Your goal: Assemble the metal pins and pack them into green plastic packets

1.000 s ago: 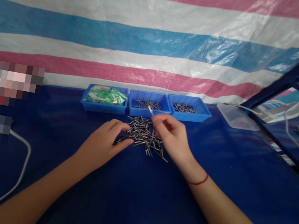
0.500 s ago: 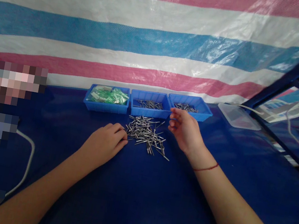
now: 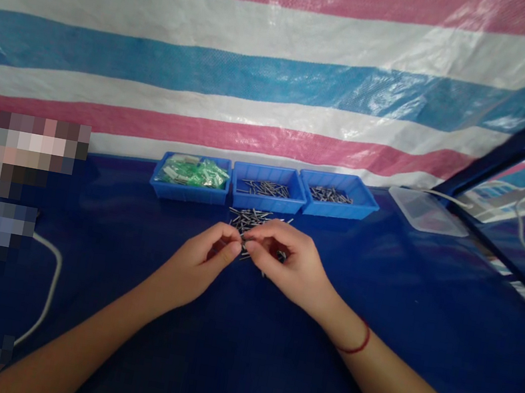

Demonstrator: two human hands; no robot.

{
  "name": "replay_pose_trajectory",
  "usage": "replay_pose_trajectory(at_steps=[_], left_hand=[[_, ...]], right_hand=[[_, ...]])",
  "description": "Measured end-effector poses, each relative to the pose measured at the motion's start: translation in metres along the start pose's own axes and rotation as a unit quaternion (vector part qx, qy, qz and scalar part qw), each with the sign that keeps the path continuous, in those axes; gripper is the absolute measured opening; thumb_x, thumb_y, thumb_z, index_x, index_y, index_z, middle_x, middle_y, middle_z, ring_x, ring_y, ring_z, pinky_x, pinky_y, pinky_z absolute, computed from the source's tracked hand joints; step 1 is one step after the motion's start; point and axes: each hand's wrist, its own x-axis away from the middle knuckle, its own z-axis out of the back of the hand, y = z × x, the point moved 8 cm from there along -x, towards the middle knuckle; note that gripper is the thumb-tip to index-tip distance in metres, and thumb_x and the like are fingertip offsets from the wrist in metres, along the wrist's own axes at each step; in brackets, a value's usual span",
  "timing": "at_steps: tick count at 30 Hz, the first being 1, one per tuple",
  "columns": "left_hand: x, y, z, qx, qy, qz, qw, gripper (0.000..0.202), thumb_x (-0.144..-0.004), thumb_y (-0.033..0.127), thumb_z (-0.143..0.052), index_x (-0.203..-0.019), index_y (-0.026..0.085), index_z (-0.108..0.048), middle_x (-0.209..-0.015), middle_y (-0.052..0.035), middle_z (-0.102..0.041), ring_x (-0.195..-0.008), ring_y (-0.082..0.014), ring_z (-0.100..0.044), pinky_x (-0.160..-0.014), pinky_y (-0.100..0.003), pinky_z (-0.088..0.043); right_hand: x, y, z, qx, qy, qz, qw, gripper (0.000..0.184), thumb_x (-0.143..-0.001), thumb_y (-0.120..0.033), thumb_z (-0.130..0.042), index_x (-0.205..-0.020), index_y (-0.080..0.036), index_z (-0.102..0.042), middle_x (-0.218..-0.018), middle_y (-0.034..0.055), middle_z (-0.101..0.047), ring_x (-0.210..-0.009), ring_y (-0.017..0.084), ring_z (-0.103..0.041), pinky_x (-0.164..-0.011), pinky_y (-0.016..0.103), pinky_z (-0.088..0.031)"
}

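A heap of small metal pins [image 3: 251,219] lies on the dark blue table [image 3: 234,354], just in front of three blue trays. My left hand [image 3: 202,264] and my right hand [image 3: 284,261] meet over the near side of the heap, fingertips pinched together on a pin between them. The hands cover much of the heap. The left tray [image 3: 190,178] holds green packets. The middle tray [image 3: 268,188] and the right tray [image 3: 338,196] each hold metal pins. A red string circles my right wrist.
A striped pink, white and blue tarp hangs behind the table. A clear plastic lid or tray [image 3: 426,210] lies right of the blue trays. A white cable [image 3: 45,294] curves at the left. A dark blue frame bar [image 3: 514,149] slants at the right.
My right hand came back from the right tray to the heap. My left hand lifted slightly and met it, both now pinching at the same spot. The view shifted a little.
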Motion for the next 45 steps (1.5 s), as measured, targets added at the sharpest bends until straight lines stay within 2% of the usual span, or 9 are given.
replay_pose_trajectory(at_steps=[5, 11, 17, 25, 36, 43, 45], left_hand=[[0.001, 0.002, 0.000, 0.016, 0.002, 0.002, 1.000, 0.021, -0.091, 0.037, -0.048, -0.093, 0.018, -0.056, -0.079, 0.0005, -0.055, -0.072, -0.0132, -0.053, -0.066, -0.025, -0.044], [0.000, -0.003, -0.002, 0.037, -0.002, 0.016, 0.999, 0.026, -0.089, 0.038, -0.052, -0.105, 0.019, -0.058, -0.093, -0.0028, -0.062, -0.081, -0.0149, -0.058, -0.072, -0.026, -0.047], [-0.001, -0.004, -0.005, 0.051, -0.014, 0.013, 0.999, 0.023, -0.085, 0.038, -0.058, -0.097, 0.018, -0.060, -0.086, -0.0013, -0.061, -0.074, -0.0134, -0.055, -0.065, -0.024, -0.045], [0.000, -0.007, -0.001, 0.056, 0.006, 0.026, 0.998, 0.022, -0.082, 0.037, -0.061, -0.093, 0.018, -0.058, -0.078, 0.0002, -0.060, -0.067, -0.0122, -0.053, -0.059, -0.023, -0.043], [-0.001, 0.000, 0.006, 0.058, 0.049, 0.019, 0.997, 0.018, -0.078, 0.034, -0.062, -0.085, 0.018, -0.055, -0.083, -0.0008, -0.060, -0.073, -0.0134, -0.057, -0.064, -0.025, -0.046], [0.000, 0.000, 0.009, 0.044, 0.064, 0.021, 0.997, 0.020, -0.080, 0.036, -0.062, -0.087, 0.018, -0.055, -0.079, 0.0008, -0.058, -0.068, -0.0123, -0.056, -0.061, -0.024, -0.044], [0.000, 0.000, 0.010, 0.032, 0.071, 0.017, 0.997, 0.022, -0.080, 0.037, -0.062, -0.090, 0.019, -0.056, -0.081, 0.0001, -0.061, -0.071, -0.0137, -0.058, -0.064, -0.025, -0.045]], right_hand=[[0.000, 0.000, 0.000, -0.014, 0.002, -0.009, 1.000, 0.009, -0.083, -0.028, -0.062, -0.082, -0.019, -0.064, -0.076, 0.0024, -0.063, -0.055, 0.010, -0.052, -0.049, 0.024, -0.041], [0.002, -0.008, 0.002, 0.008, 0.009, 0.025, 1.000, 0.006, -0.083, -0.024, -0.060, -0.083, -0.021, -0.065, -0.076, 0.0022, -0.063, -0.063, 0.012, -0.054, -0.053, 0.025, -0.041], [0.002, -0.013, 0.002, 0.037, 0.004, 0.051, 0.998, 0.005, -0.081, -0.019, -0.060, -0.081, -0.019, -0.064, -0.074, 0.0020, -0.063, -0.060, 0.011, -0.052, -0.053, 0.025, -0.039], [0.003, -0.018, 0.001, 0.051, 0.007, 0.068, 0.996, 0.009, -0.078, -0.015, -0.060, -0.084, -0.020, -0.066, -0.073, 0.0014, -0.061, -0.057, 0.010, -0.051, -0.052, 0.024, -0.040], [0.002, -0.011, 0.001, 0.066, 0.005, 0.065, 0.996, 0.008, -0.081, -0.016, -0.057, -0.083, -0.020, -0.064, -0.075, 0.0012, -0.062, -0.057, 0.010, -0.050, -0.053, 0.025, -0.041], [0.001, -0.006, -0.006, 0.060, -0.030, 0.040, 0.997, 0.010, -0.085, -0.021, -0.056, -0.081, -0.019, -0.064, -0.076, 0.0020, -0.062, -0.060, 0.011, -0.051, -0.055, 0.025, -0.039], [0.000, -0.001, -0.006, 0.027, -0.021, 0.012, 0.999, 0.012, -0.085, -0.025, -0.056, -0.079, -0.019, -0.065, -0.072, 0.0012, -0.060, -0.060, 0.011, -0.051, -0.055, 0.025, -0.039]])
